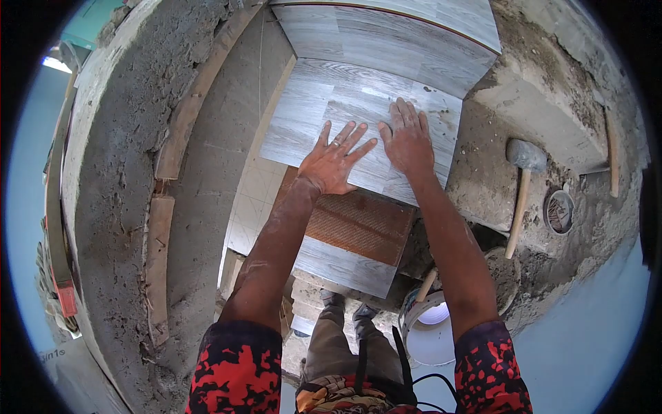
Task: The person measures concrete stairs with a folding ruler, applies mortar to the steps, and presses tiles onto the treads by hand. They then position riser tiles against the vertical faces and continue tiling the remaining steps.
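Both of my palms rest on a grey wood-pattern tile that lies flat on a step. My left hand has its fingers spread near the tile's front edge, with a ring on one finger. To its right, my right hand lies flat with the fingers fairly close and the thumb apart. Below that edge is a brown ribbed tile back, with a strip of grey wood-pattern tile in front of it. Behind, another grey tile stands upright as a riser.
A rubber mallet lies on the rough concrete at right, near a small tub of small brown pieces. A white bucket stands by my legs. Along the left runs a thick concrete wall with a wooden strip.
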Demonstrator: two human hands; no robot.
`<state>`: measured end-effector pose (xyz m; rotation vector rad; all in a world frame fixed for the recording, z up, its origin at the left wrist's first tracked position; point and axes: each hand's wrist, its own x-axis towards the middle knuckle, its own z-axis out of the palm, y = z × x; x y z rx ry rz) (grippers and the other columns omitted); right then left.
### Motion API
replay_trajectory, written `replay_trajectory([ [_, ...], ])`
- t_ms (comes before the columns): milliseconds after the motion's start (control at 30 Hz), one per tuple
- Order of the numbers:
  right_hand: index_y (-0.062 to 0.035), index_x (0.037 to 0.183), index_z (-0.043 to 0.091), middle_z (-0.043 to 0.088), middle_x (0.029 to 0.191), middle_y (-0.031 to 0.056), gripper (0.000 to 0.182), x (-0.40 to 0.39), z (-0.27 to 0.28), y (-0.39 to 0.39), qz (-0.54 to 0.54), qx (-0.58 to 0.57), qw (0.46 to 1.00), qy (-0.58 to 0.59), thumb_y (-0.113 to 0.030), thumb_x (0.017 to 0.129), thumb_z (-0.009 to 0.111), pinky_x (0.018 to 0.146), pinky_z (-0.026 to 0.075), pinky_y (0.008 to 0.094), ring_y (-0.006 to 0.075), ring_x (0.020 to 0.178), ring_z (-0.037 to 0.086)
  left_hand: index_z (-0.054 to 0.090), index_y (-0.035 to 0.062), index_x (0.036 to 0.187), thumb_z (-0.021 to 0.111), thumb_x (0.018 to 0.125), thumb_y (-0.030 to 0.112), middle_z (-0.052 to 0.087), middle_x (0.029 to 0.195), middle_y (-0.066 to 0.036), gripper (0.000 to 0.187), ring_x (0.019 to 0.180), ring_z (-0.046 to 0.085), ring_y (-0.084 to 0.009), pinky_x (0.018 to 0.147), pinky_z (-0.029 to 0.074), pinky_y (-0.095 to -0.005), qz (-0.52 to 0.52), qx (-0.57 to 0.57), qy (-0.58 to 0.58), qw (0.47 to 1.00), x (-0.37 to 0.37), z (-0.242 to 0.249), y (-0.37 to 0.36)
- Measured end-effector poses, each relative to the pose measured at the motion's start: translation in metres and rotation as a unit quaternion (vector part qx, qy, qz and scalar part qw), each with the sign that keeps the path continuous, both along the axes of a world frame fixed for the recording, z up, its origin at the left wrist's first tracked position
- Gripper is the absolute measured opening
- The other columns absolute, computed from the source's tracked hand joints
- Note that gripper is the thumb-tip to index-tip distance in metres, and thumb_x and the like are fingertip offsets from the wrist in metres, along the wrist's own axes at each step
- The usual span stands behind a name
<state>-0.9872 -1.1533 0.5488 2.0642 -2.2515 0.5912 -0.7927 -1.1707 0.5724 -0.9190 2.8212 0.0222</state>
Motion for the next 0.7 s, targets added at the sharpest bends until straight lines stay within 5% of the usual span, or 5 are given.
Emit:
replay_trajectory([
  [700, -0.0032, 0.141, 0.034, 0.029, 0.148, 0.0112, 0.058, 0.001, 0.009, 0.0, -0.004, 0.07, 0.998, -0.003, -0.041, 0.096, 0.034, 0.116, 0.013, 0.0403, 0.0246, 0.139, 0.022, 0.01, 0.033, 0.147, 0.071, 0.065, 0.058, 0.006, 0.156, -0.001, 0.105, 0.143, 0.011, -0.0206, 0.115, 0.001, -0.0532, -0.004, 0.003, 0.004, 1.0, 0.001, 0.001, -0.001],
])
